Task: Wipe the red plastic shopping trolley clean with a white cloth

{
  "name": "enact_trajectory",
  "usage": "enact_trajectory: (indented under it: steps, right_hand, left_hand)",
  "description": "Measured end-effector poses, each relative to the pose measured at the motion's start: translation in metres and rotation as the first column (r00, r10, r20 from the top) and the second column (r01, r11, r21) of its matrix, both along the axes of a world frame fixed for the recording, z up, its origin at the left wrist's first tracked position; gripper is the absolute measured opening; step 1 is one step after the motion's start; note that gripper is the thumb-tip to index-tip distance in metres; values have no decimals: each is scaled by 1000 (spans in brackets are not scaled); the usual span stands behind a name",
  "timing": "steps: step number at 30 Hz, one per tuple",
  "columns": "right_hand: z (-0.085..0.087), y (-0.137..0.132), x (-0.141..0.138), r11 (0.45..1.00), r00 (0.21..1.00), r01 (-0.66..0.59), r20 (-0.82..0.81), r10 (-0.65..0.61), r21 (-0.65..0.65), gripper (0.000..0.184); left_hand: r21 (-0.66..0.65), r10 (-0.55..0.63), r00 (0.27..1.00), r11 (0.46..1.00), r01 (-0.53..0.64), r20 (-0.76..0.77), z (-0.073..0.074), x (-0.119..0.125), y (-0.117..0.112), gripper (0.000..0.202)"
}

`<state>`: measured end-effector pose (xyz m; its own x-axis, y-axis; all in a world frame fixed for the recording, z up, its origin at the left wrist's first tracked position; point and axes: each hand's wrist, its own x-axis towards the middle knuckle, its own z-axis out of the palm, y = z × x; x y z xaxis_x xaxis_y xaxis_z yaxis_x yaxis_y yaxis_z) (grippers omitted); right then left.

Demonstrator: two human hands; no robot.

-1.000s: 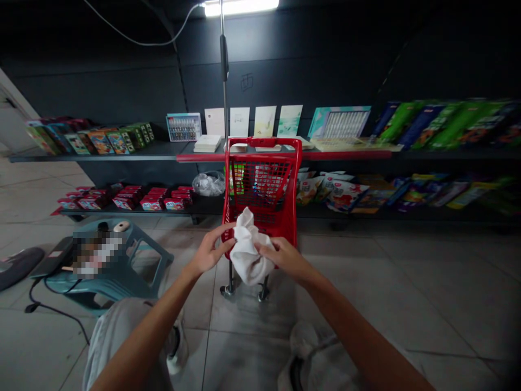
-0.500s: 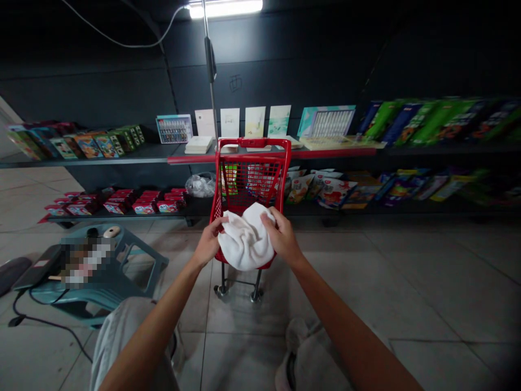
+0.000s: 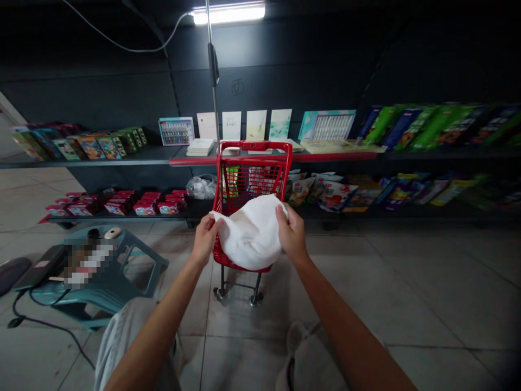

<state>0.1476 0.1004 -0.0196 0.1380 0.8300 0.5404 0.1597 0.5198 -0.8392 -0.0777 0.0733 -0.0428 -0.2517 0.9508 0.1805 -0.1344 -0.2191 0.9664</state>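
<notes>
A white cloth (image 3: 252, 233) is stretched out between both my hands in front of a small red wire shopping cart (image 3: 254, 176). My left hand (image 3: 206, 239) pinches the cloth's left edge. My right hand (image 3: 291, 233) grips its right edge with the fingers curled over it. The cloth hangs in a sagging curve and hides the near end of the cart. The cart stands on small wheels (image 3: 221, 293) on the tiled floor and has coloured packets inside.
Two dark shelves (image 3: 122, 157) along the back wall carry boxes, cards and bagged goods. A teal plastic stool (image 3: 126, 266) with small items stands at the left, a black cable (image 3: 40, 320) trailing beside it. My knees show at the bottom.
The cloth went from a crumpled bundle to spread wide. Both hands rose and moved apart, pulling its edges outward in front of the cart.
</notes>
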Motion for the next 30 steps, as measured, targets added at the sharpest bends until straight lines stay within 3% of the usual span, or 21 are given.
enact_trajectory:
  steps: [5, 8, 11, 14, 17, 20, 25, 28, 30]
  right_hand:
    - [5, 11, 17, 974, 966, 214, 131, -223, 77, 45]
    - [1, 18, 21, 975, 964, 220, 146, -222, 35, 47]
    - [-8, 23, 18, 982, 988, 145, 70, -137, -118, 54]
    - [-13, 25, 12, 949, 989, -27, -150, -21, -314, 56]
    - [-13, 26, 10, 888, 927, -221, -370, 63, -403, 55]
    - [-10, 28, 13, 891, 875, -254, -483, 45, -377, 53]
    - [-8, 28, 17, 943, 886, -179, -462, 32, -279, 56]
    - [-3, 22, 19, 928, 895, -269, -422, 142, -258, 76]
    - [2, 17, 21, 908, 899, -339, -370, 235, -247, 78]
  left_hand:
    - [16, 228, 974, 974, -228, -11, 1, -17, 4, 33]
    - [-8, 234, 971, 972, -235, -42, 4, -22, 3, 33]
    - [-106, 140, 990, 985, -136, 33, 9, -18, 0, 41]
    - [-163, -62, 989, 983, 83, 134, 15, -12, -5, 76]
    - [-112, -234, 962, 962, 250, 140, 18, -9, -7, 104]
    - [-44, -191, 965, 978, 202, 181, 18, -11, -6, 116]
    - [-49, -7, 975, 999, 18, 221, 17, -16, 0, 127]
    - [-67, -18, 980, 997, 32, 197, 13, -21, 4, 119]
    - [-84, -27, 996, 996, 34, 83, 11, -27, 5, 108]
